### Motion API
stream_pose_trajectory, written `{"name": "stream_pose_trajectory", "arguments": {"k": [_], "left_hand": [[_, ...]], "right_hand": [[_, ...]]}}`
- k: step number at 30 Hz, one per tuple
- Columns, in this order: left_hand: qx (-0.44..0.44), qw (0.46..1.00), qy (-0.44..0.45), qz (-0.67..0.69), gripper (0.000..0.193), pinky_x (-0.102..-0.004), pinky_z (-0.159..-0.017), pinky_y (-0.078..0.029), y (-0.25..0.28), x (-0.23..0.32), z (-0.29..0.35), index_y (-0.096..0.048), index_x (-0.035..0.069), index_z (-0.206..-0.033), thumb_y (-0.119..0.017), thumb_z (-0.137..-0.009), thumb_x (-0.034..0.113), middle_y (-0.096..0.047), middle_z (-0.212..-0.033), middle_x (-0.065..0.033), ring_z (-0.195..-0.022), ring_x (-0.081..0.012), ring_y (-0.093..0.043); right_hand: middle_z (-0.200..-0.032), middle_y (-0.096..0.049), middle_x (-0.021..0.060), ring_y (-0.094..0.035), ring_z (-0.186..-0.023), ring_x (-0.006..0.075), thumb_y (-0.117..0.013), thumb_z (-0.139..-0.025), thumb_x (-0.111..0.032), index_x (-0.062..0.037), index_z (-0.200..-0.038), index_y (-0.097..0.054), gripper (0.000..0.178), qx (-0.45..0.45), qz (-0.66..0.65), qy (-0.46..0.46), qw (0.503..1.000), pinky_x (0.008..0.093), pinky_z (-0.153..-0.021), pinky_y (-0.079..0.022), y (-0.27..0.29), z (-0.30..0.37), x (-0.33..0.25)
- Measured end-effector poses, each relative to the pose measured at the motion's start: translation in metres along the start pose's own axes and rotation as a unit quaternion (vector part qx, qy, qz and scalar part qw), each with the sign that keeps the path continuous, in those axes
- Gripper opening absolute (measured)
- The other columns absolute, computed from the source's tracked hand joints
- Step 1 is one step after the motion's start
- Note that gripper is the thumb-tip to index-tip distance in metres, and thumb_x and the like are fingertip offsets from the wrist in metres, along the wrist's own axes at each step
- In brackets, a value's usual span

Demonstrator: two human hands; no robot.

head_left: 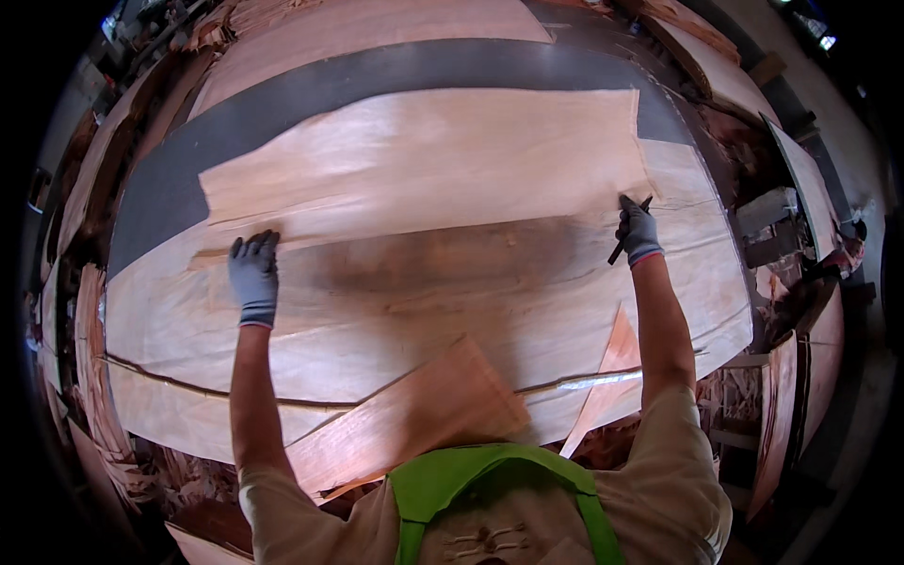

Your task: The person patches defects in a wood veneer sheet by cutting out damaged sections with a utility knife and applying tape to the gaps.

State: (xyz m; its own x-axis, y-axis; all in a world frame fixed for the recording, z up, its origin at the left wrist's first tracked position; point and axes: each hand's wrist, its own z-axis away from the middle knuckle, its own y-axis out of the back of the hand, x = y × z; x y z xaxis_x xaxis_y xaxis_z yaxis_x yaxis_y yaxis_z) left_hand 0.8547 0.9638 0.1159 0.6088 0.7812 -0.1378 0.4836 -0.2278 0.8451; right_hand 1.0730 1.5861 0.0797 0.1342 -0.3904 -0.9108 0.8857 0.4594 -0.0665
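A wide, pale wood veneer sheet (433,160) with uneven edges lies across the far part of the work surface, over other pale veneer (377,320). My left hand (254,273), in a grey glove, is at the sheet's near left edge with fingers bent over it; the thumb is hidden. My right hand (637,231), gloved alike, is closed around a slim dark tool (617,252) by the sheet's near right corner. The tool's exact kind cannot be made out.
Reddish veneer offcuts (424,414) lie close to my body, with a narrow pointed strip (607,367) at right. A dark grey panel (377,71) shows beyond the sheet, and another veneer sheet (377,33) behind it. Scraps and boards (782,245) crowd the right side.
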Motion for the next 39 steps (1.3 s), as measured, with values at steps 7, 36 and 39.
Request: {"name": "stream_pose_trajectory", "arguments": {"k": [7, 36, 39], "left_hand": [[-0.061, 0.997, 0.031, 0.033, 0.032, -0.0425, -0.092, -0.041, -0.081, 0.039, 0.051, -0.066, 0.015, -0.101, -0.058, -0.071, 0.009, -0.065, -0.108, -0.006, -0.101, -0.0223, -0.06], [-0.036, 0.973, 0.201, 0.111, 0.039, -0.0466, -0.097, -0.036, -0.038, 0.08, 0.112, -0.056, 0.007, -0.119, -0.057, -0.085, 0.026, -0.053, -0.125, -0.0166, -0.115, -0.0325, -0.049], [-0.002, 0.951, 0.289, 0.109, 0.034, -0.0446, -0.09, -0.04, -0.04, 0.051, 0.104, -0.058, 0.004, -0.115, -0.054, -0.087, 0.022, -0.058, -0.115, -0.0189, -0.108, -0.0349, -0.053]], "right_hand": [[-0.053, -0.046, -0.0038, -0.033, -0.034, 0.009, -0.065, -0.081, -0.027, -0.0175, -0.069, -0.051, 0.021, 0.031, 0.067, -0.073, 0.995, 0.0271, -0.033, -0.026, 0.045, -0.036, 0.08], [-0.063, -0.048, -0.001, -0.044, -0.049, 0.0072, -0.052, -0.084, -0.014, -0.0073, -0.111, -0.055, 0.028, 0.144, 0.174, 0.151, 0.962, 0.0234, -0.038, -0.032, 0.142, -0.064, 0.117], [-0.066, -0.05, -0.0011, -0.042, -0.047, 0.0072, -0.049, -0.088, -0.014, -0.0085, -0.107, -0.056, 0.021, -0.09, 0.215, 0.133, 0.963, 0.0218, -0.04, -0.033, 0.019, 0.026, 0.093]]}}
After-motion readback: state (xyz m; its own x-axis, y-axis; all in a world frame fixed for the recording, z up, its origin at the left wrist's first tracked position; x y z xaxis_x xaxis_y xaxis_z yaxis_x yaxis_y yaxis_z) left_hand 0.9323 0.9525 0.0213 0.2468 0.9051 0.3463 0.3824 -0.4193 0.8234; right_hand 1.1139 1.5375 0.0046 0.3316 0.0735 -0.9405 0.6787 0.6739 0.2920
